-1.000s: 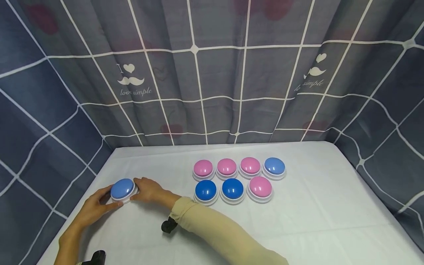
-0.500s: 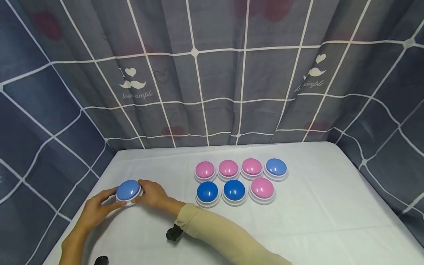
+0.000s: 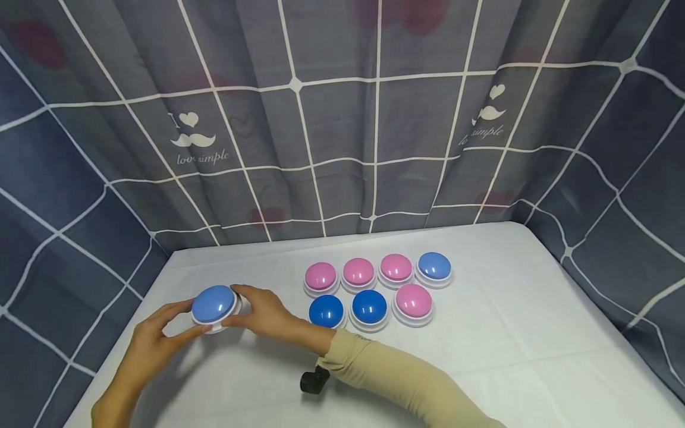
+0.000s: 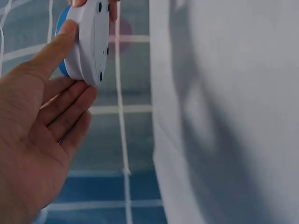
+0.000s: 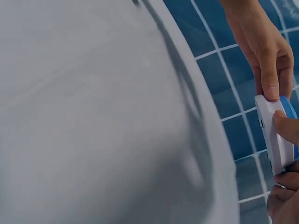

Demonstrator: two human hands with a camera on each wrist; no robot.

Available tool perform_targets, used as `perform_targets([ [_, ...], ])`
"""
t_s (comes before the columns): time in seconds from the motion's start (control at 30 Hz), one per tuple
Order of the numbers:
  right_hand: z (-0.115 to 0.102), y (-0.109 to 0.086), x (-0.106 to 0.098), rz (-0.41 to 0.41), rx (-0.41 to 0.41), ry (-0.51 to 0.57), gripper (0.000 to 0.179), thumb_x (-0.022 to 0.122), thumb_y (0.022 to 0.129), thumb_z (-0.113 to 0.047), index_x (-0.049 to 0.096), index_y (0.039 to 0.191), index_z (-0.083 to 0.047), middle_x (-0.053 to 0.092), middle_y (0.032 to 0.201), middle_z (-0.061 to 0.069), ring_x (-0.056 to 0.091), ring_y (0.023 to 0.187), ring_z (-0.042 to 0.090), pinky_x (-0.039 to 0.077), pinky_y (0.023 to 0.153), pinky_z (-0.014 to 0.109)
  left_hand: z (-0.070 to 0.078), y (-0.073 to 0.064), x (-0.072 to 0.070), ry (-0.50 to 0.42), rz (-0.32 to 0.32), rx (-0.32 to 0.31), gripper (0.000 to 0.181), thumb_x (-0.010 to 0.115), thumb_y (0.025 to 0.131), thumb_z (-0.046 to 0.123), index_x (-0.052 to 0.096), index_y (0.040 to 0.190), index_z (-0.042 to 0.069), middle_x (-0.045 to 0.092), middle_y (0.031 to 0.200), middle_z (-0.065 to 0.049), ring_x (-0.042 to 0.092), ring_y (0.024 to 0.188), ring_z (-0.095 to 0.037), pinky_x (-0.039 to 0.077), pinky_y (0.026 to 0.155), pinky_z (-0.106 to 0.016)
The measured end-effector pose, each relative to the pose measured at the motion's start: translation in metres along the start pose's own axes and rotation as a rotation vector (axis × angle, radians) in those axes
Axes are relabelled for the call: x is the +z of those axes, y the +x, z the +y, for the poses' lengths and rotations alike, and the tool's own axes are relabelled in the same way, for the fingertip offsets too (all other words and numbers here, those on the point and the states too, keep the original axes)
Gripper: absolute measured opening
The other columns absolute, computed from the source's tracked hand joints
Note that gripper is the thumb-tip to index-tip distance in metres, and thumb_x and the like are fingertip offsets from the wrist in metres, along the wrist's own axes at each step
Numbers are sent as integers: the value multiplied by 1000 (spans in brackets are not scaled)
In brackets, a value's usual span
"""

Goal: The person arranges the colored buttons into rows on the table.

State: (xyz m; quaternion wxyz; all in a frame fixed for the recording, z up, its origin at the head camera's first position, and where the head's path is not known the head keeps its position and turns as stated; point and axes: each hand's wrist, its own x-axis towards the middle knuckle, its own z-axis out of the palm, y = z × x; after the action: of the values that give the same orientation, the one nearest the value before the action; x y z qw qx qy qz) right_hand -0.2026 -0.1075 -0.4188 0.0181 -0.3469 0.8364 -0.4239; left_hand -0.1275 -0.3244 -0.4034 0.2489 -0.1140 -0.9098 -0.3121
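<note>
A round push button (image 3: 214, 304) with a light blue dome and white base is held between both hands at the table's left side. My left hand (image 3: 144, 345) grips its left side, thumb at the front rim and fingers behind. My right hand (image 3: 267, 314) pinches the right side between thumb and fingers. In the left wrist view the button's flat white underside (image 4: 99, 44) faces the table side, with small dark holes around its edge. The right wrist view shows both hands on the white base (image 5: 271, 135), which is raised above the white tablecloth.
Pink buttons (image 3: 358, 271) and a light blue button (image 3: 434, 266) form a back row at the table's middle. Before them stand two dark blue buttons (image 3: 369, 307) and a pink one (image 3: 414, 301). A checked curtain (image 3: 342, 131) encloses the white table (image 3: 508, 333).
Both hands have lifted the light blue button off the table and moved it slightly right, tilting it. The head view has shifted a little; the other buttons keep their arrangement.
</note>
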Motion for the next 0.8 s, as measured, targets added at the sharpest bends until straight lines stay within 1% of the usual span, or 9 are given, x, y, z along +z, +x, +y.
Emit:
perform_targets([
  [0.17,6,-32,-35,29,-22,50,68,73,90,-38,47,148,-13,51,146,-1,45,134,11,38,108,31,39,5,16,-21,15,43,61,93,64,11,69,120,6,69,110,-8,52,107,6,30,90,-2],
  [0.3,13,-57,-64,67,5,82,69,75,89,-40,47,148,-16,53,144,-3,48,132,14,42,106,38,67,13,32,-41,2,88,63,94,64,12,69,121,7,69,112,-2,59,109,-11,33,93,-5],
  [0.37,15,-69,-78,84,32,94,69,75,88,-40,48,148,-18,54,143,-3,49,131,16,43,105,43,80,19,40,-40,-17,108,63,94,64,14,69,122,8,68,113,-1,62,109,-19,41,95,-14],
  [0.43,18,-81,-91,101,58,110,70,76,87,-39,48,148,-18,55,141,-2,50,131,19,43,104,49,91,24,48,-40,-44,116,63,94,65,17,68,122,8,68,115,-1,63,110,-25,49,95,-29],
  [0.53,21,-99,-106,127,82,148,70,76,88,-37,47,148,-18,55,142,0,49,132,22,41,104,54,107,28,60,-43,-81,119,64,93,66,22,68,123,8,67,117,-3,64,111,-28,53,90,-50],
  [0.57,23,-104,-110,142,87,152,70,76,87,-37,47,148,-18,56,141,1,49,132,23,41,104,55,112,29,65,-50,-89,121,64,93,66,23,67,123,8,67,117,-4,64,111,-28,53,89,-53],
  [0.6,25,-110,-114,157,90,155,70,77,87,-36,47,148,-18,56,141,2,49,132,23,40,105,55,116,31,69,-58,-96,127,64,93,67,24,67,123,8,67,118,-4,64,111,-28,53,89,-53],
  [0.7,32,-128,-124,208,110,157,69,79,86,-34,49,147,-19,57,140,4,49,132,25,38,106,56,128,33,85,-81,-106,175,65,93,67,28,68,123,8,67,118,-3,63,112,-25,53,90,-50],
  [0.8,38,-143,-131,245,123,150,69,80,84,-31,50,146,-19,57,140,5,50,130,27,39,104,58,136,35,98,-107,-117,222,65,93,67,30,68,123,8,67,118,-3,63,112,-23,53,91,-47],
])
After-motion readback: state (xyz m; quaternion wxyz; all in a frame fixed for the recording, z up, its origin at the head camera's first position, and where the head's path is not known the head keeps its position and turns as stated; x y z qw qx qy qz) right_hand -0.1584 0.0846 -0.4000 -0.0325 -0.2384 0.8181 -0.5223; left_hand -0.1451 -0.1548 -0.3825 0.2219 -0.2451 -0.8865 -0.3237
